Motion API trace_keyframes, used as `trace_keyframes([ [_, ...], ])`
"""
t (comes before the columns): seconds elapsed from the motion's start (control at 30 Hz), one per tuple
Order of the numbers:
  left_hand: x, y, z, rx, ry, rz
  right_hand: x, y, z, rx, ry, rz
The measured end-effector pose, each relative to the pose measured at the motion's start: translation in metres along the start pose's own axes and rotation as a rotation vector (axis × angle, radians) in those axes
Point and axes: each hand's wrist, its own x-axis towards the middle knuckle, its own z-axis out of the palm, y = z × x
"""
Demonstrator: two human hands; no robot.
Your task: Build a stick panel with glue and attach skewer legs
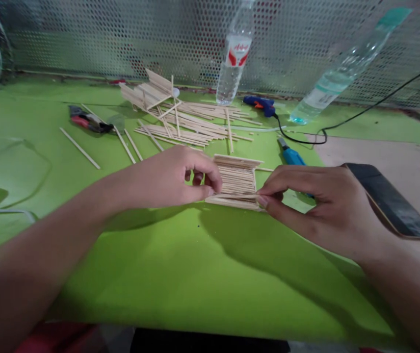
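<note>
A small tray-like panel of thin wooden sticks (236, 177) lies on the green table, with raised stick walls along its far and near sides. Over its near side, a single wooden stick (237, 196) runs between my two hands. My right hand (305, 206) pinches this stick's right end between thumb and forefinger. At the other end, my left hand (191, 176) has its thumb and forefinger closed on the stick by the panel's left edge. The fingertips partly hide both ends of the stick.
Behind are loose sticks (198, 125) and a stick-built chair-like piece (151, 93). Red-handled pliers (88, 120) lie left. A blue glue gun (259, 104), two bottles (232, 63), a blue-handled tool (293, 156) and a phone (390, 201) are around the right side.
</note>
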Motion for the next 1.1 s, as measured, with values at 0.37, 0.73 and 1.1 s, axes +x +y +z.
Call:
trace_keyframes([
  [0.37, 0.001, 0.003, -0.003, 0.200, -0.123, 0.077, 0.003, 0.001, -0.002, 0.067, -0.061, -0.047],
  [0.73, 0.001, 0.001, -0.001, 0.239, -0.127, 0.092, 0.001, 0.008, -0.004, 0.002, -0.134, -0.062],
  [1.1, -0.001, 0.001, 0.000, 0.268, -0.123, 0.099, 0.000, 0.010, -0.007, -0.069, -0.166, -0.005],
])
